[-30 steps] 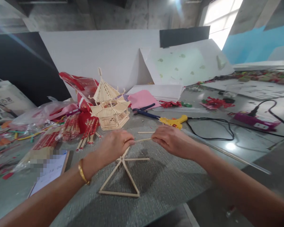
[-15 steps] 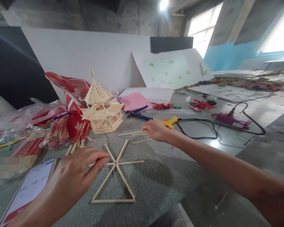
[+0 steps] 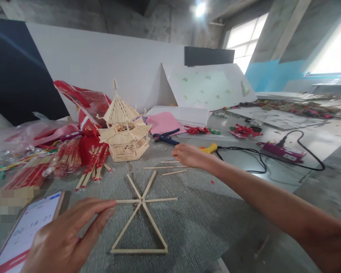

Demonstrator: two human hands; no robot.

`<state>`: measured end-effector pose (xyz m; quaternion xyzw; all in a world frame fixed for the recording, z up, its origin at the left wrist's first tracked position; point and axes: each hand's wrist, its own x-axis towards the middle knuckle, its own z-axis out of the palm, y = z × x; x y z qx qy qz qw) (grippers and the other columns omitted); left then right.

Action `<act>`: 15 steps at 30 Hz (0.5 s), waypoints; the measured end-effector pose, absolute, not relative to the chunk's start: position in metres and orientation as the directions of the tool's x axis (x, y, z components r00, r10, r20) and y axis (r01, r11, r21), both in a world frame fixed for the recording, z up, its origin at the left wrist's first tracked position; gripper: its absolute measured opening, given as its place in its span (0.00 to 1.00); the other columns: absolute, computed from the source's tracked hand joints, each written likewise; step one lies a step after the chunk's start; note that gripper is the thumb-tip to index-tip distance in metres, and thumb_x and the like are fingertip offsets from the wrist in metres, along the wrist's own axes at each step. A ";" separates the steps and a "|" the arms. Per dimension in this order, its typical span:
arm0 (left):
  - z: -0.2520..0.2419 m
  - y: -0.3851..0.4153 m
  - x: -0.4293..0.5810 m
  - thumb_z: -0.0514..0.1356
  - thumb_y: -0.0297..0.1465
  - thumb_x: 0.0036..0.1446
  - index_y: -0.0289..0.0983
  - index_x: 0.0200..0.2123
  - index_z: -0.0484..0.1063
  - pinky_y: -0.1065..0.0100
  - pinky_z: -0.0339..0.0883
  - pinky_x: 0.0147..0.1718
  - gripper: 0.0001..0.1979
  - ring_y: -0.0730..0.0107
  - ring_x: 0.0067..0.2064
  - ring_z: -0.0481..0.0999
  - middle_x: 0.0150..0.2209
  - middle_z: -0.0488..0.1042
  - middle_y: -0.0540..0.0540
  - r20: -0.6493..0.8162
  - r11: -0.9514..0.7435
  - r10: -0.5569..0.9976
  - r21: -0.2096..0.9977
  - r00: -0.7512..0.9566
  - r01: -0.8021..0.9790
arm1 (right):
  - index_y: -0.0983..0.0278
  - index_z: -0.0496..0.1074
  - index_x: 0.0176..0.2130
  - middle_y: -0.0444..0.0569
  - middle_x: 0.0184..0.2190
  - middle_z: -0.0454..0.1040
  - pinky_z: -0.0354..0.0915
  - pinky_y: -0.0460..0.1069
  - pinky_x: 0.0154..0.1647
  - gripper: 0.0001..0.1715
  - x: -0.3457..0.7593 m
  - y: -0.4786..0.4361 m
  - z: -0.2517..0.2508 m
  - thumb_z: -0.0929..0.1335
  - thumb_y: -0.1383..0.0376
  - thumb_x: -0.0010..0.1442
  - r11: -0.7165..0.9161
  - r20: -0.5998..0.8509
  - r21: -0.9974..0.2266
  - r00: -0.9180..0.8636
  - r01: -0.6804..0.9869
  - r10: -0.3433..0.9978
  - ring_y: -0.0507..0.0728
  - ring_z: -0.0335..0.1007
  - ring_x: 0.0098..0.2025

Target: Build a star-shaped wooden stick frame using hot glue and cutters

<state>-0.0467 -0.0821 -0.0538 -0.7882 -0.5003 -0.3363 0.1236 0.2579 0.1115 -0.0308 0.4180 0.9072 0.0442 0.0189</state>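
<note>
My left hand (image 3: 76, 231) is open, thumb apart from the straight fingers, with its fingertips at the outer end of a spoke in a wooden stick frame (image 3: 155, 225). The frame has several spokes meeting at one centre, and one stick joins two of their ends at the front. My right hand (image 3: 187, 154) is closed, fingertips down, beside and over several loose wooden sticks (image 3: 174, 172); whatever it may grip is hidden. Behind that hand lies a yellow glue gun (image 3: 211, 148), partly covered. Dark blue pliers (image 3: 167, 137) rest just beyond the fingers.
A stick-built pavilion model (image 3: 125, 132) stands at the back. Bundled sticks in red wrapping (image 3: 68, 155) and a phone (image 3: 31, 227) are on the left. A black cable (image 3: 252, 151) runs to a purple power strip (image 3: 284, 151) at right. Pink paper (image 3: 165, 123) lies behind the pliers.
My left hand has drawn back down and left from near the frame's centre, uncovering more of the left spoke. My right hand stays by the loose sticks. The view has shifted slightly.
</note>
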 end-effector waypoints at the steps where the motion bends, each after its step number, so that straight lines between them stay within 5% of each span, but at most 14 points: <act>1: -0.055 -0.082 -0.047 0.53 0.42 0.61 0.48 0.41 0.70 0.69 0.73 0.35 0.10 0.69 0.34 0.78 0.36 0.77 0.55 0.644 -0.455 0.717 0.144 0.265 0.879 | 0.69 0.74 0.32 0.55 0.33 0.74 0.55 0.46 0.32 0.12 0.257 0.115 -0.030 0.61 0.70 0.57 0.652 -0.021 0.088 -0.653 0.753 0.757 0.56 0.67 0.36; 7: -0.052 -0.085 -0.043 0.50 0.42 0.63 0.47 0.41 0.69 0.69 0.72 0.36 0.11 0.69 0.35 0.77 0.35 0.77 0.54 0.650 -0.445 0.709 0.112 0.273 0.889 | 0.68 0.74 0.32 0.50 0.31 0.74 0.53 0.44 0.30 0.11 0.258 0.095 -0.011 0.62 0.68 0.57 0.695 -0.036 -0.019 -0.695 0.719 0.718 0.51 0.66 0.30; 12: -0.045 -0.083 -0.032 0.50 0.40 0.64 0.45 0.39 0.71 0.69 0.72 0.36 0.11 0.71 0.33 0.78 0.35 0.78 0.54 0.643 -0.461 0.709 0.113 0.289 0.880 | 0.67 0.73 0.33 0.43 0.27 0.72 0.55 0.41 0.30 0.08 0.245 0.050 -0.001 0.64 0.67 0.56 0.803 -0.080 -0.312 -0.856 0.508 0.510 0.46 0.63 0.27; 15: -0.041 -0.081 -0.027 0.49 0.38 0.64 0.43 0.37 0.71 0.70 0.72 0.35 0.12 0.71 0.33 0.78 0.33 0.78 0.52 0.644 -0.482 0.698 0.100 0.312 0.871 | 0.68 0.73 0.29 0.43 0.24 0.70 0.51 0.42 0.27 0.07 0.230 0.038 -0.004 0.64 0.70 0.54 0.805 -0.153 -0.287 -0.855 0.519 0.496 0.46 0.60 0.25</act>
